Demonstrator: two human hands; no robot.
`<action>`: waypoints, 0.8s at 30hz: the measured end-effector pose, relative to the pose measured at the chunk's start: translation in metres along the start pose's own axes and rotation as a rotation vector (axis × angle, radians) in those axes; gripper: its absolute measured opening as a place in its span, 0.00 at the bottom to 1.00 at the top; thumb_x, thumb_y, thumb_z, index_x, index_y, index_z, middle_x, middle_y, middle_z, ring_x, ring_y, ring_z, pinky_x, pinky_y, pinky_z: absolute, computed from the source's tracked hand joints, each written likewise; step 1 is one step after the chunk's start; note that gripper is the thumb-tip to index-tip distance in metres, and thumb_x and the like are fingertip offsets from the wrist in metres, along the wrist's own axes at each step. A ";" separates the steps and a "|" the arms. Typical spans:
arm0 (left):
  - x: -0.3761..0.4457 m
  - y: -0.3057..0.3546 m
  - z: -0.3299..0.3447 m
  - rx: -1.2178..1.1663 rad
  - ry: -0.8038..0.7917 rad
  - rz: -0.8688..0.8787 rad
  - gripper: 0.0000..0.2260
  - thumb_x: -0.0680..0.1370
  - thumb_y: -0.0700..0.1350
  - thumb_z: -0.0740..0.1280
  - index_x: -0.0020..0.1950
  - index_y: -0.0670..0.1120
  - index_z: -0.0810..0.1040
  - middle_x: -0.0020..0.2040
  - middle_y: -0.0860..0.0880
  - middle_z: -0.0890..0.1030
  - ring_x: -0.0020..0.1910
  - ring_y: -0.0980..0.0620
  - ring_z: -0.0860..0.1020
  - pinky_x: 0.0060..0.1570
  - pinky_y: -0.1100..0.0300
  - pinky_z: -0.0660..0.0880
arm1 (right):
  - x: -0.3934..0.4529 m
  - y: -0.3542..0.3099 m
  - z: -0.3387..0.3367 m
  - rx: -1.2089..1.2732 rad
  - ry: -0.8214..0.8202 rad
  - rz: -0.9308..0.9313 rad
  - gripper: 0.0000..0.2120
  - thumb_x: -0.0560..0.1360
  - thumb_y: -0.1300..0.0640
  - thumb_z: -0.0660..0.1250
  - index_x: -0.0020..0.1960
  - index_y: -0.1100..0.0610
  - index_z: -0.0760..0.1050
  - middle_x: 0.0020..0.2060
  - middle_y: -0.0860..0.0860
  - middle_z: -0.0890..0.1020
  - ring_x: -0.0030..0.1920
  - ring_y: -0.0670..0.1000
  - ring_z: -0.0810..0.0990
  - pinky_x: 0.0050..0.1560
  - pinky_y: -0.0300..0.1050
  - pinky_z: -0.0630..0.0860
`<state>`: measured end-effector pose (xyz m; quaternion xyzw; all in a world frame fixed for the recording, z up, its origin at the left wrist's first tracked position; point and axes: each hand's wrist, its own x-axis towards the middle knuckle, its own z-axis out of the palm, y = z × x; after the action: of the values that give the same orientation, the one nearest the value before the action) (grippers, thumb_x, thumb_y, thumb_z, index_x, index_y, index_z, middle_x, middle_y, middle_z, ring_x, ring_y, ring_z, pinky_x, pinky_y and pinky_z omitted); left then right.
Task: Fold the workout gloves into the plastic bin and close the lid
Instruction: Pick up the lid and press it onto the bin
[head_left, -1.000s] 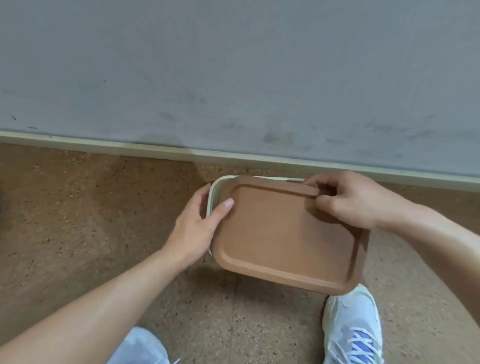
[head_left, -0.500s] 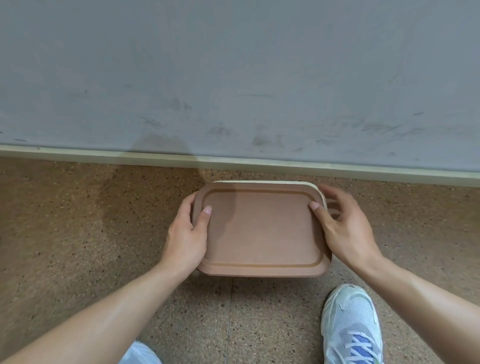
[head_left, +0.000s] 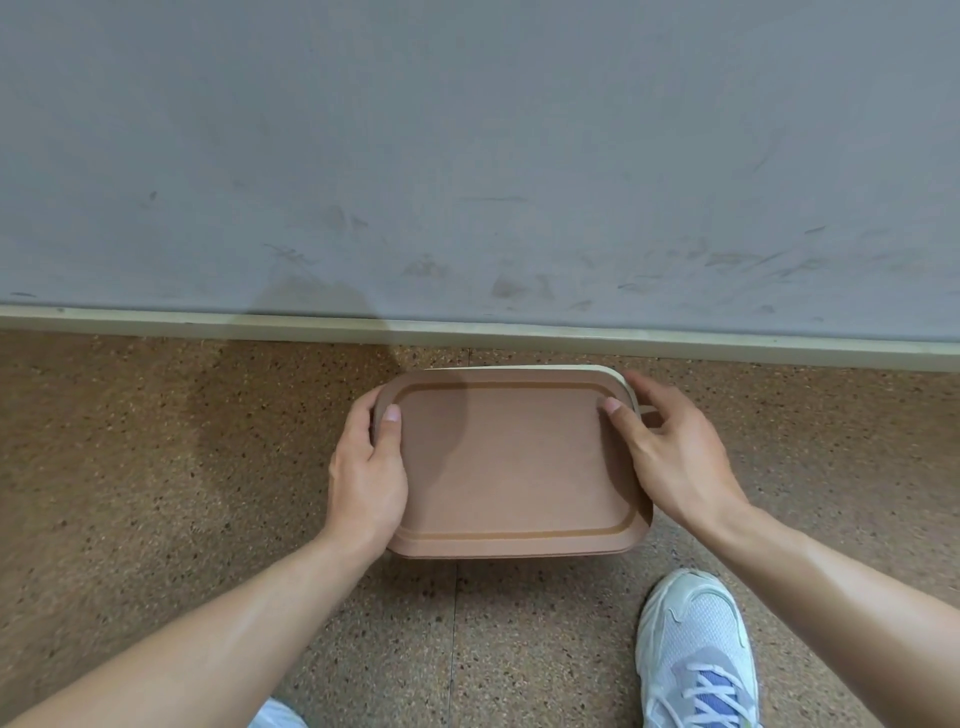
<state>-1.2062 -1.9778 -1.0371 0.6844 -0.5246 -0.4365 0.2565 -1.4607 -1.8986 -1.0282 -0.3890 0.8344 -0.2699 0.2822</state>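
Head view shows my left hand (head_left: 368, 475) wrapped on the left edge of the brown lid (head_left: 511, 460), thumb on top and fingers curled down the side, so that grip is holding the lid. My right hand (head_left: 670, 457) lies on the right edge with its thumb on top and its fingers spread loosely past the rim, so that grip is wide and only pressing. I think I hold both sides like this to push the lid down evenly. A thin pale rim of the plastic bin (head_left: 618, 375) peeks out at the back under the lid. I cannot see the gloves; they may be inside. The bin sits on a speckled brown floor (head_left: 156, 467), near a gray wall (head_left: 467, 156). My white shoe (head_left: 693, 649) stands close by.
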 end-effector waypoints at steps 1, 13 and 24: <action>0.000 0.000 0.000 -0.010 0.006 -0.003 0.16 0.85 0.51 0.57 0.72 0.55 0.72 0.59 0.55 0.77 0.57 0.52 0.72 0.55 0.60 0.65 | -0.001 0.000 0.000 -0.006 -0.006 0.002 0.24 0.80 0.44 0.65 0.74 0.48 0.72 0.66 0.51 0.79 0.67 0.54 0.77 0.60 0.44 0.69; -0.001 0.001 0.006 -0.059 0.049 -0.047 0.14 0.85 0.52 0.57 0.70 0.56 0.73 0.58 0.53 0.78 0.56 0.51 0.73 0.53 0.58 0.66 | -0.005 0.006 0.006 0.031 -0.007 -0.008 0.26 0.80 0.43 0.64 0.76 0.46 0.67 0.70 0.50 0.76 0.69 0.55 0.76 0.70 0.55 0.71; 0.001 -0.008 0.005 0.249 -0.013 0.236 0.24 0.85 0.55 0.55 0.81 0.56 0.57 0.81 0.54 0.62 0.80 0.52 0.59 0.76 0.55 0.56 | -0.009 0.018 0.015 -0.068 0.042 -0.161 0.26 0.83 0.55 0.62 0.79 0.54 0.63 0.74 0.53 0.71 0.72 0.54 0.71 0.73 0.46 0.66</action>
<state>-1.2069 -1.9755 -1.0462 0.6419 -0.6528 -0.3394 0.2159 -1.4544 -1.8853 -1.0485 -0.4585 0.8148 -0.2715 0.2286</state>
